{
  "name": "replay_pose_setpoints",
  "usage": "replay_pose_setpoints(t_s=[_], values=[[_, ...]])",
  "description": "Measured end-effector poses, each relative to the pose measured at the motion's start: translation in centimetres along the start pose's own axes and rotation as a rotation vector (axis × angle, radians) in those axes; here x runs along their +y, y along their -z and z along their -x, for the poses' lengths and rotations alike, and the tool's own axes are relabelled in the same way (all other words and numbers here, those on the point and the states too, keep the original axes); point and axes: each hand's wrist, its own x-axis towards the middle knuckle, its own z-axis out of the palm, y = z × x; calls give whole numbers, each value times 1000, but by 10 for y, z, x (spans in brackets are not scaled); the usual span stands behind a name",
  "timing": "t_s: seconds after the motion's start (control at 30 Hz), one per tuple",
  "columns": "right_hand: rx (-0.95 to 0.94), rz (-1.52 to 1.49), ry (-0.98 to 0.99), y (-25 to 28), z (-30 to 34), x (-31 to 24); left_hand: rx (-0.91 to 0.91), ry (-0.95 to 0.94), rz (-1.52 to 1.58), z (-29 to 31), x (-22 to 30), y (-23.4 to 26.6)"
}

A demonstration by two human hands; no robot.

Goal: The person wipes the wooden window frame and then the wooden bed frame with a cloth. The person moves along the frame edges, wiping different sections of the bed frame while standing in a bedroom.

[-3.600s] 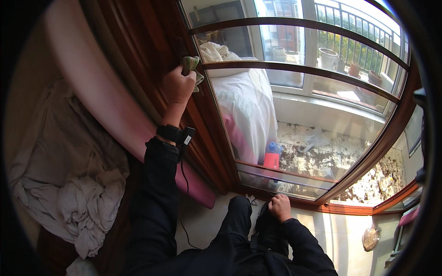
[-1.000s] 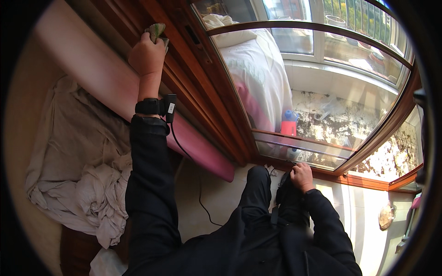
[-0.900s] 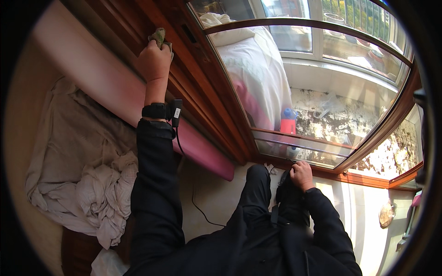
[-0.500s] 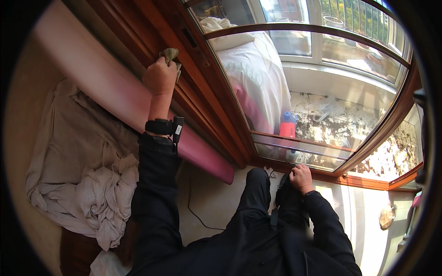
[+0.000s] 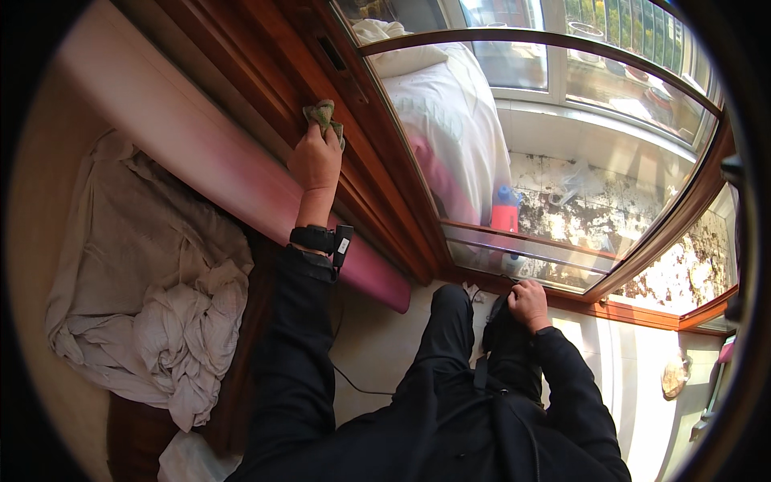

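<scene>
A crumpled greenish cloth [image 5: 321,115] is pinched in my left hand [image 5: 316,165]. The cloth lies against the reddish-brown wooden door frame [image 5: 365,169], below a dark slot in the wood. A black band with a small box on it circles my left wrist. My right hand [image 5: 528,304] rests on my bent right knee [image 5: 507,341], close to the bottom of the glazed door; its fingers bend loosely over the knee and I see nothing held in them.
A pink padded roll [image 5: 241,185] leans along the frame on the left. Beside it are bunched beige sheets [image 5: 181,321]. Behind the glass panes stand a red bottle with a blue cap [image 5: 504,215] and something draped in white cloth [image 5: 450,120]. A thin black cable [image 5: 361,390] crosses the floor.
My left hand has moved right and slightly down across the frame, with the cloth still in it. My right hand stays on the knee. The view has shifted slightly.
</scene>
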Motion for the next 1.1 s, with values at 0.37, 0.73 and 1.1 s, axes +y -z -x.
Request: replay_pose_setpoints(t_s=[0.37, 0.73, 1.1], values=[[18, 1, 1, 1, 2, 0, 318, -40, 270, -106, 20, 39], [23, -35, -3, -1, 1, 1, 89, 44, 259, -12, 8, -2], [11, -25, -11, 2, 1, -1, 355, -241, 36, -101, 6, 33]])
